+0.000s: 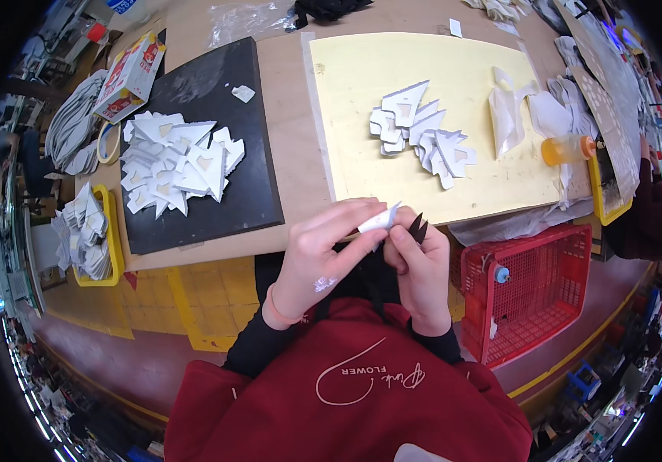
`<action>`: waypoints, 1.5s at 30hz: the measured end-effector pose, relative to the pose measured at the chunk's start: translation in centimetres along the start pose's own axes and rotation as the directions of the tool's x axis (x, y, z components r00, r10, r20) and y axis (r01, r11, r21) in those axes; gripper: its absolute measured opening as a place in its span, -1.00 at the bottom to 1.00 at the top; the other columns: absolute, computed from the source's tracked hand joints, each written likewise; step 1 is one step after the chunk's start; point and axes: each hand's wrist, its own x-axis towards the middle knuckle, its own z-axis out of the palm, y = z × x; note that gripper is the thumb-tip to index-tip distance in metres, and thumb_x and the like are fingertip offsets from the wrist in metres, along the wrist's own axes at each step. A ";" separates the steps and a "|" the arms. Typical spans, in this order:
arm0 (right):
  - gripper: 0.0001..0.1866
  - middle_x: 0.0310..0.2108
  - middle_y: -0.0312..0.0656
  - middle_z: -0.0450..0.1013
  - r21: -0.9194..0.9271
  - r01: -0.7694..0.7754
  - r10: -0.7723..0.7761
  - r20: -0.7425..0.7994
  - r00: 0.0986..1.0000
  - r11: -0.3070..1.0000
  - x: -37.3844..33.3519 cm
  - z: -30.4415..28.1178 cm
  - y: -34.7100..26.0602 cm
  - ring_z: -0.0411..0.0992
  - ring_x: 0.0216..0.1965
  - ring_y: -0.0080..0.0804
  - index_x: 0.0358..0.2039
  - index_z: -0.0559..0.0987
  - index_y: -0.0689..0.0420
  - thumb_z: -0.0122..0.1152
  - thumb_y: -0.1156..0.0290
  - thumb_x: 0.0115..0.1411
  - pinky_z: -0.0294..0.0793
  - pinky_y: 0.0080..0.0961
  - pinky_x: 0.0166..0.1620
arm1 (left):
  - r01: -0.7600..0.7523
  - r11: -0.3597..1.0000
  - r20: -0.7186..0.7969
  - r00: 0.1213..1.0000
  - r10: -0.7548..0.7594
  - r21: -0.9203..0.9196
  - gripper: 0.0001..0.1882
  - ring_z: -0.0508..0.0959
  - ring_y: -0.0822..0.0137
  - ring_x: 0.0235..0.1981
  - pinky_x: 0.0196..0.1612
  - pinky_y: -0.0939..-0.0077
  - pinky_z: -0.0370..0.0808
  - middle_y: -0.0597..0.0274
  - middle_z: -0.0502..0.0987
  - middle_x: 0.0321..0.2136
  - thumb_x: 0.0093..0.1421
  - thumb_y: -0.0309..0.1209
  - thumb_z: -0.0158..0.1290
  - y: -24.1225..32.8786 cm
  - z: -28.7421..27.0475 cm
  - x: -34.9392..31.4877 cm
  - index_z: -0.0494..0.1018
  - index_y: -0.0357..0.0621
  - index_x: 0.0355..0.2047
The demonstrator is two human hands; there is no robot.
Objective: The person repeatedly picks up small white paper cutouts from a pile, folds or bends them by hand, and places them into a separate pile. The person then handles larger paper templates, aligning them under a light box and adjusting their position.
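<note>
Above the table's near edge, my left hand [323, 242] is closed around a small white cut piece [378, 221], pinched between thumb and fingers. Close beside it, my right hand [422, 266] is closed on small snips [418, 229] whose two dark pointed blades stand slightly apart. The snips' handles are hidden in the palm. Beyond my hands, several similar white pieces [423, 131] lie overlapping on a pale yellow sheet [346, 77]. A larger heap of white pieces [177, 162] covers part of a black board [250, 100] at the left.
A yellow tray [115, 235] at the left holds stacked white pieces. A tape roll [107, 144] and a box [130, 75] stand by the board. At the right are an orange bottle [566, 150] and translucent sheets [506, 115]; a red basket [527, 339] sits below the table.
</note>
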 end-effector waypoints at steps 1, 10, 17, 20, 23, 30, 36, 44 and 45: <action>-0.81 -0.39 -0.38 0.35 -0.183 0.128 -0.135 -0.032 0.990 0.975 0.1 0.1 -0.2 0.21 -0.54 -0.69 -0.09 0.58 0.30 0.19 0.54 0.30 0.16 -0.73 -0.46 | 0.033 0.999 0.020 0.999 -0.033 0.021 -0.75 0.66 0.16 -0.20 -0.15 0.40 0.61 0.03 0.63 -0.20 0.16 -0.54 0.25 0.1 -0.2 0.1 0.59 -0.32 -0.14; -0.61 -0.39 -0.17 0.49 -0.809 0.518 -0.399 0.393 0.828 0.278 0.9 -0.2 -3.1 0.47 -0.49 -0.37 0.02 0.63 0.18 0.31 0.56 0.14 0.43 -0.51 -0.42 | -0.149 0.966 0.209 0.972 0.105 0.210 -0.87 0.63 0.14 -0.33 -0.26 0.40 0.54 0.04 0.62 -0.34 0.16 -0.58 0.19 0.3 -2.4 1.1 0.58 -0.31 -0.26; -0.65 -0.41 -0.23 0.53 -0.770 0.583 -0.416 0.457 0.787 0.258 0.9 -0.2 -2.5 0.47 -0.53 -0.37 -0.07 0.68 0.09 0.35 0.56 0.09 0.41 -0.48 -0.47 | -0.141 0.966 0.231 0.969 0.089 0.216 -0.85 0.60 0.13 -0.36 -0.29 0.39 0.52 0.04 0.60 -0.37 0.11 -0.58 0.20 0.5 -2.7 1.0 0.57 -0.32 -0.27; -0.65 -0.40 -0.22 0.53 -0.761 0.586 -0.401 0.462 0.791 0.278 0.8 -0.3 -2.4 0.48 -0.52 -0.36 -0.07 0.68 0.09 0.35 0.57 0.08 0.42 -0.48 -0.47 | -0.119 0.970 0.234 0.970 0.068 0.211 -0.85 0.57 0.13 -0.39 -0.32 0.39 0.49 0.04 0.58 -0.40 0.11 -0.57 0.21 0.5 -2.8 1.0 0.56 -0.32 -0.28; -0.64 -0.40 -0.22 0.53 -0.748 0.592 -0.413 0.457 0.788 0.301 0.9 -0.3 -2.3 0.49 -0.52 -0.36 -0.06 0.68 0.09 0.35 0.57 0.08 0.43 -0.48 -0.46 | -0.109 0.973 0.244 0.968 0.058 0.203 -0.88 0.54 0.07 -0.38 -0.29 0.30 0.48 0.04 0.54 -0.44 0.15 -0.52 0.19 0.8 -2.8 1.1 0.53 -0.32 -0.32; -0.68 -0.40 -0.22 0.52 -0.759 0.573 -0.403 0.441 0.802 0.311 0.6 -0.2 -2.2 0.48 -0.51 -0.36 -0.10 0.70 0.08 0.35 0.57 0.09 0.43 -0.50 -0.46 | -0.117 0.967 0.268 0.962 0.054 0.225 -0.89 0.54 0.04 -0.37 -0.27 0.26 0.48 0.04 0.52 -0.46 0.18 -0.51 0.18 1.2 -3.0 1.1 0.51 -0.31 -0.34; -0.73 -0.39 -0.22 0.50 -0.756 0.522 -0.353 0.399 0.846 0.396 0.4 -0.2 -2.3 0.47 -0.50 -0.41 -0.13 0.71 0.09 0.32 0.58 0.14 0.41 -0.55 -0.44 | -0.170 0.957 0.241 0.964 0.111 0.237 -0.87 0.58 0.14 -0.35 -0.27 0.39 0.50 0.10 0.59 -0.38 0.10 -0.57 0.18 0.7 -2.9 0.8 0.56 -0.26 -0.30; -0.78 -0.33 -0.25 0.54 -0.518 0.245 -0.167 0.192 0.967 0.820 0.2 0.2 -2.1 0.45 -0.35 -0.59 -0.11 0.63 0.33 0.19 0.63 0.24 0.39 -0.70 -0.26 | -0.257 0.911 0.158 0.963 0.216 0.322 -0.74 0.64 0.09 -0.14 -0.10 0.31 0.57 0.08 0.61 -0.30 -0.01 -0.59 0.28 0.7 -2.3 0.9 0.61 -0.28 -0.24; -0.78 -0.33 -0.24 0.53 -0.477 0.172 -0.106 0.163 0.981 0.862 0.1 0.2 -2.2 0.43 -0.37 -0.62 -0.09 0.63 0.31 0.19 0.60 0.25 0.36 -0.72 -0.28 | -0.276 0.901 0.154 0.959 0.236 0.334 -0.71 0.64 0.08 -0.12 -0.09 0.29 0.57 0.09 0.61 -0.29 -0.03 -0.59 0.30 0.6 -2.3 1.0 0.62 -0.28 -0.23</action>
